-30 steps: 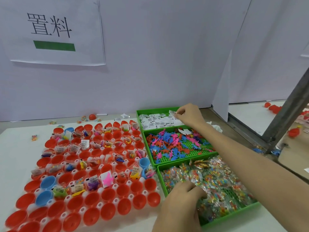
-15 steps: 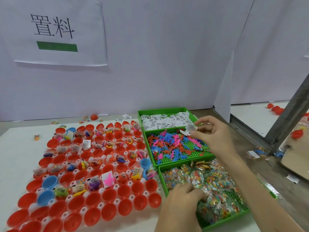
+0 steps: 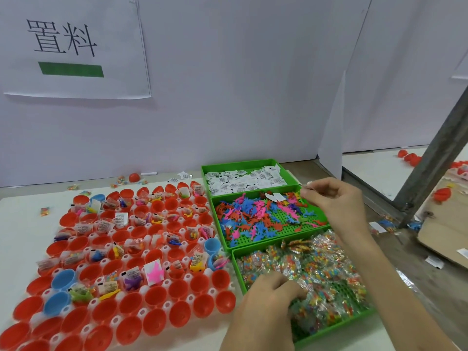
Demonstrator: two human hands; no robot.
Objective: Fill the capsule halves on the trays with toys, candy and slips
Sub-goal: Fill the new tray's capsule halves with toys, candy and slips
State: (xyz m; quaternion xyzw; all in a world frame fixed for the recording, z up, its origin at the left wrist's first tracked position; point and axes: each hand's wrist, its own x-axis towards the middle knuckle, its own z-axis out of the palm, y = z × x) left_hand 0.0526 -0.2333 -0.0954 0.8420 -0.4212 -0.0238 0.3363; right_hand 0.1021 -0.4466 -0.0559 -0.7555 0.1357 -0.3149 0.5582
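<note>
Wall: I see a pale wall (image 3: 228,97) at the far side, with a paper sign (image 3: 73,46) on its left part.
Table: the white table (image 3: 20,224) has loose candy lying on it, and one loose red half (image 3: 134,177) sits by the wall.
Right side: a grey post (image 3: 438,153) leans there, with cardboard (image 3: 448,224) near its foot.
Capsule halves: the red and blue capsule halves (image 3: 157,295) sit open side up in the white tray (image 3: 166,283) on the left. The far rows have things in them and the near rows look bare.
Green boxes: three green boxes (image 3: 240,166) stand in a line just right of the tray. The far one holds slips (image 3: 243,183), the middle one toys (image 3: 253,219), and the near one candy bags (image 3: 326,264).
Left hand: my left hand (image 3: 268,307) is in the near box, fingers curled down and gripping candy bags.
Right hand: my right hand (image 3: 334,201) is over the far right corner of the toy box. Its fingers pinch a small pale bit (image 3: 309,183).
In the way: both arms cover part of the near box.
Hard to see: the pale bit is blurry, so I cannot tell what it is. The left fingertips are hidden in the bags. The tray is cut off at the near left edge.
</note>
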